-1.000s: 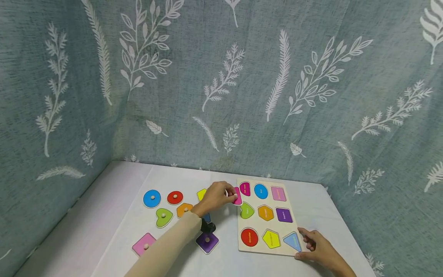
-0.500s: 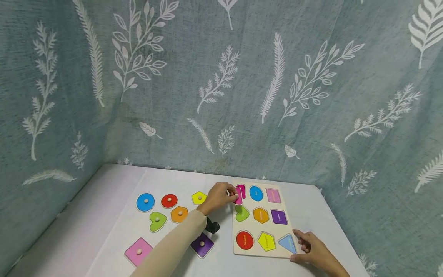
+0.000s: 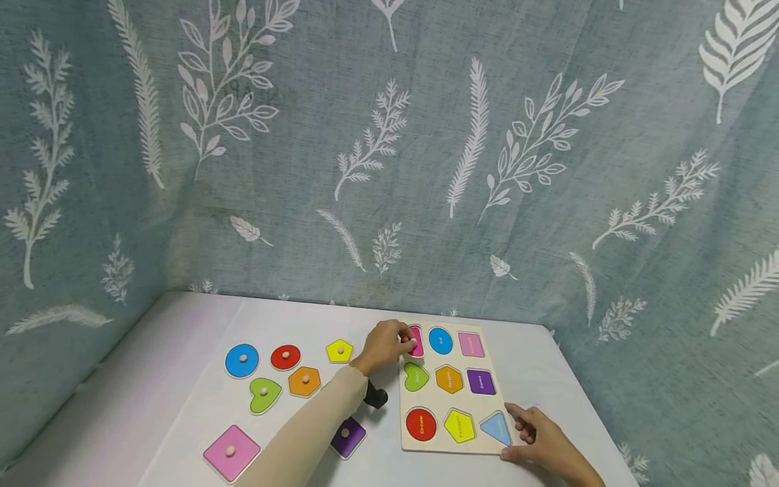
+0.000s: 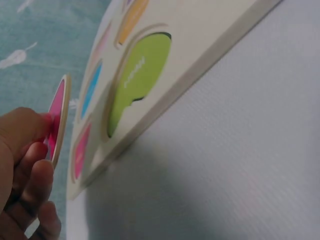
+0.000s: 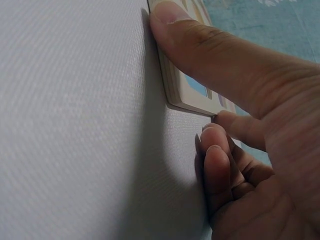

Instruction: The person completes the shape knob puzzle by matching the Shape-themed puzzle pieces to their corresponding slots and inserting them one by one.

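Note:
My left hand (image 3: 383,348) pinches a magenta puzzle piece (image 4: 59,117) by its face side. In the left wrist view the piece hangs tilted, apart from the board, near the magenta recess (image 4: 81,152) at the board's far left corner. The cream puzzle board (image 3: 432,399) lies flat with printed coloured recesses, among them a green heart recess (image 3: 416,377) and a blue triangle recess (image 3: 497,427). My right hand (image 3: 541,439) grips the board's near right corner, thumb on the near edge and forefinger at the right side; its other fingers are curled.
Several knobbed pieces lie left of the board: a blue round piece (image 3: 242,361), red oval-looking piece (image 3: 282,358), green heart (image 3: 262,400), orange hexagon (image 3: 298,384), yellow pentagon (image 3: 336,351), pink square (image 3: 243,460) and purple square (image 3: 349,443). Patterned cloth (image 3: 365,169) stands behind the table.
My left hand has carried the magenta piece from beside the board's left edge to over its far left corner. The right hand keeps its grip. The head view has turned slightly right.

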`<state>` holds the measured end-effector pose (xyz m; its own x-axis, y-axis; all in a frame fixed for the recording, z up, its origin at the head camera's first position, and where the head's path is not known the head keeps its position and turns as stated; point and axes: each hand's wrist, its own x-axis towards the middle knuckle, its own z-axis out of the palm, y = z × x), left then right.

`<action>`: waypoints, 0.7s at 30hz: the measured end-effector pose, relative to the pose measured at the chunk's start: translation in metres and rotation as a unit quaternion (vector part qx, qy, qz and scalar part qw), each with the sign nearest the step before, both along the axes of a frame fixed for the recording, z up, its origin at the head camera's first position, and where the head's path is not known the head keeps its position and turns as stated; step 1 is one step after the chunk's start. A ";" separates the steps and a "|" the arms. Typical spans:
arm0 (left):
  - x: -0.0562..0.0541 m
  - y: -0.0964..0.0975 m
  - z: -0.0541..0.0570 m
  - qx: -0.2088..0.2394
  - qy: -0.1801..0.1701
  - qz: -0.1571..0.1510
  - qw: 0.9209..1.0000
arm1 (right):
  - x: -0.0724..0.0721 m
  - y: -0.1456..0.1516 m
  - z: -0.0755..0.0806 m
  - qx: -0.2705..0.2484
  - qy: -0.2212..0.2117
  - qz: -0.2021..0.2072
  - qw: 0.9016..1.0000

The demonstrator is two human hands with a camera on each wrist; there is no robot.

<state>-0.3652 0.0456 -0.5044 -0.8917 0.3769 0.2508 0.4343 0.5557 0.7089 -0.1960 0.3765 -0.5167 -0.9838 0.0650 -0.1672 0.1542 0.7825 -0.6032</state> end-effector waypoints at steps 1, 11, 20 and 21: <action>-0.001 0.000 -0.001 0.001 -0.004 0.002 1.000 | 0.000 0.000 0.000 -0.001 0.004 0.004 1.000; -0.009 0.008 -0.010 -0.018 -0.012 0.007 1.000 | 0.001 0.003 0.000 -0.009 0.031 0.038 0.999; -0.013 0.016 -0.012 -0.031 -0.010 0.018 0.999 | 0.003 0.004 0.002 -0.021 0.032 0.047 0.998; -0.013 0.017 -0.012 -0.034 -0.011 0.019 0.999 | 0.003 0.003 0.002 -0.021 0.029 0.045 0.998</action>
<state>-0.3783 0.0627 -0.5165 -0.9108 0.3581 0.2053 0.3961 0.6185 0.6786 -0.1927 0.3796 -0.5143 -0.9935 -0.0302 -0.1096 0.0476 0.7652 -0.6420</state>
